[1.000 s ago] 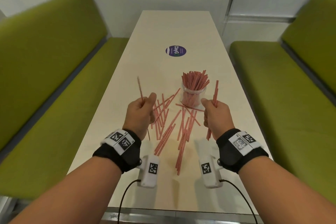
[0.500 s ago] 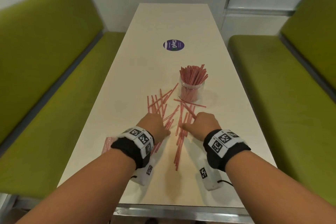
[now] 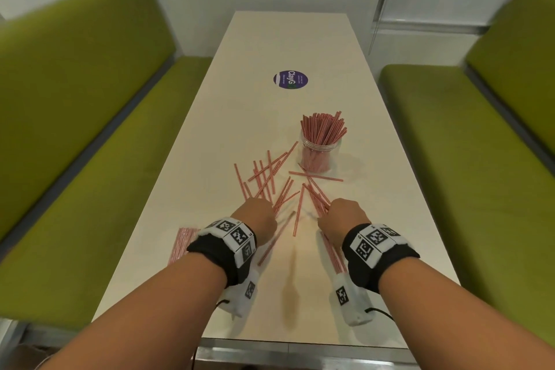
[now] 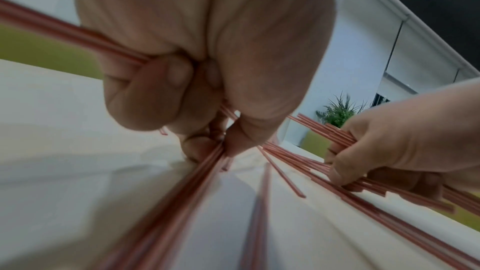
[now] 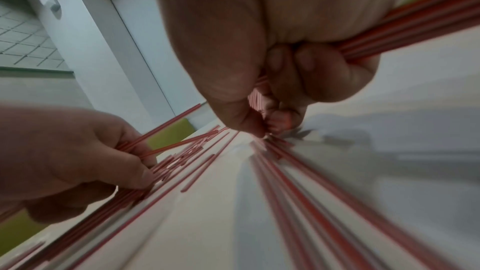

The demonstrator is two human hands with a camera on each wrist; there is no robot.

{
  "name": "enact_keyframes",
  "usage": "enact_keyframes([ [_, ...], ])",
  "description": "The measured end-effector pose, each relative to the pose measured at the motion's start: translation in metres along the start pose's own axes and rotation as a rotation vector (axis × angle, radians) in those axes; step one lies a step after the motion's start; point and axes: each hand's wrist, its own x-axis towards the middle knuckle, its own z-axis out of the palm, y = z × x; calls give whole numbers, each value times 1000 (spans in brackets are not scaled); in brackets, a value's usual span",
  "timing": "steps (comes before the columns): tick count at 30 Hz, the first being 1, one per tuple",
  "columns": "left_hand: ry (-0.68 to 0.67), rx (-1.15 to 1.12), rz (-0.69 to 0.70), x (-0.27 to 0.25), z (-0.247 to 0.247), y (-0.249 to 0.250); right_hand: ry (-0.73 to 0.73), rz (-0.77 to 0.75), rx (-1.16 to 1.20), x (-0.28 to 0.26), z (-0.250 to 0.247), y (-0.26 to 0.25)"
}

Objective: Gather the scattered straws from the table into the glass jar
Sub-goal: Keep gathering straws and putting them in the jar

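Observation:
Thin red straws [image 3: 271, 177] lie scattered on the cream table [image 3: 288, 39], just in front of a clear glass jar [image 3: 319, 156] packed with upright straws. My left hand [image 3: 255, 219] is down on the near left of the pile, fingers curled round a bundle of straws [image 4: 52, 28] while its thumb and fingertip pinch more on the table. My right hand [image 3: 341, 219] is down on the near right, gripping its own bundle [image 5: 415, 28] and pinching at straws under it [image 5: 259, 132].
A round purple sticker [image 3: 290, 79] sits farther up the table. Green bench seats [image 3: 90, 129] flank both long sides. The near table edge [image 3: 300, 345] runs under my forearms. A plant [image 4: 337, 110] stands in the background.
A second ago both hands were raised holding straws; they dropped onto the pile. Since half a second ago they have shifted slightly apart while gathering straws.

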Motion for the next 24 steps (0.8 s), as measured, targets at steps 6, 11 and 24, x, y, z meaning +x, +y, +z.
enact_keyframes([
  [6,71,-551,-26,5,-3,-13,-21,-99,167,0,-10,13],
  [11,133,-1149,-32,6,-4,-10,66,-155,382,-1,-15,19],
  [24,133,-1758,-28,10,-22,9,-20,-261,934,-8,-26,14],
])
